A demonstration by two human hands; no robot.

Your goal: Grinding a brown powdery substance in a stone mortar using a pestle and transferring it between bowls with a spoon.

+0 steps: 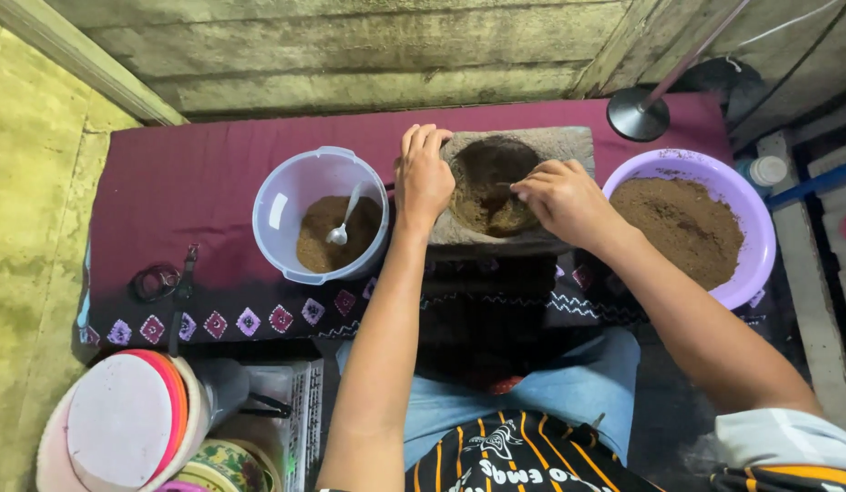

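**Hands at the stone mortar**

Seen from above, cross-legged in blue jeans [569,383] and a black shirt with orange stripes [514,460]. Nearest at lower left, a stack of round lids [122,424] in white, pink and orange, just beside a patterned tin [224,466] and a clear plastic box [286,401].

Beyond the knees, a maroon cloth [195,182] with a border of small diamond motifs, spread flat over a low surface. On its left part, a dark coiled strap [158,281].

At the centre of the cloth, a grey stone mortar [559,144], blocky outside, with a round hollow holding dark brown ground powder [487,196]. Left hand [423,178] laid over the mortar's left edge, fingers curled together and gripping the stone. Right hand [564,200] over the hollow's right side, fingertips pinched together on a thin utensil [514,185] reaching into the powder; only a short stretch of that utensil visible.

Left of the mortar and just beside the left hand, a pale translucent tub [282,196] with brown powder at the bottom and a metal spoon [343,219] resting in it, bowl down. Right of the mortar, a lilac plastic basin [678,164] heaped with the same brown powder.

Farther back, a round metal stand base [638,114] with a slanting pole at the cloth's far right corner, a small capped bottle [767,169] to the right, and weathered wooden planks [368,46] behind.
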